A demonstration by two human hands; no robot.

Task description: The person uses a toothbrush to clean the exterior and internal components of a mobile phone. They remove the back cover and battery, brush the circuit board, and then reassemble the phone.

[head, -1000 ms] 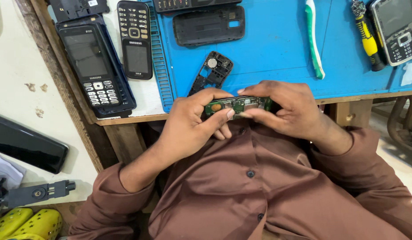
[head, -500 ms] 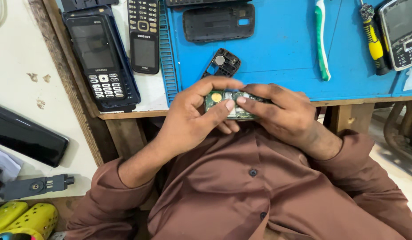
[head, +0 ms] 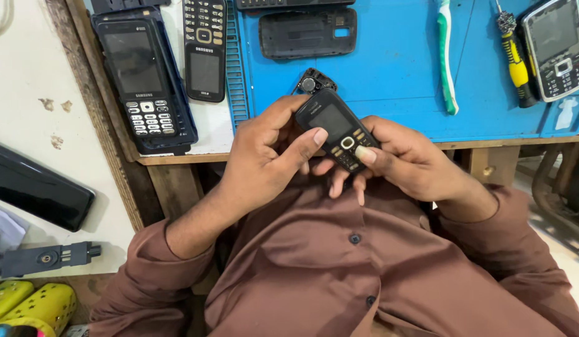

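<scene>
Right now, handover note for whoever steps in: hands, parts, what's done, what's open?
Left hand: grips the small black keypad phone from its screen end, thumb on the screen edge.
Right hand: holds the keypad end, thumb on the keys.
The phone is held above the lap, at the edge of the blue mat.
On the mat: a loose back cover, a small camera part, a toothbrush, a yellow screwdriver.
Done: the phone's front is on.
Left: the back cover and small part are still off.
</scene>
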